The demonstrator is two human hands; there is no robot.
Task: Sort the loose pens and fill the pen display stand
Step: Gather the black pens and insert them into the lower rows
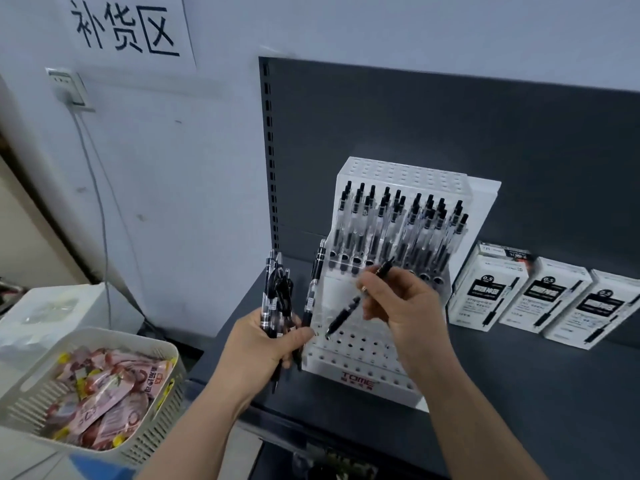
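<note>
A white stepped pen display stand sits on a dark shelf. Its upper rows hold several black-and-clear pens; the lower rows show open holes. My left hand grips a bundle of loose black pens, upright, just left of the stand. My right hand pinches a single black pen, tilted with its tip pointing down-left over the stand's middle holes.
Three white pen boxes stand on the dark shelf to the right of the stand. A pale slotted basket of pink snack packets sits at lower left. A wall socket with a hanging cable is on the left wall.
</note>
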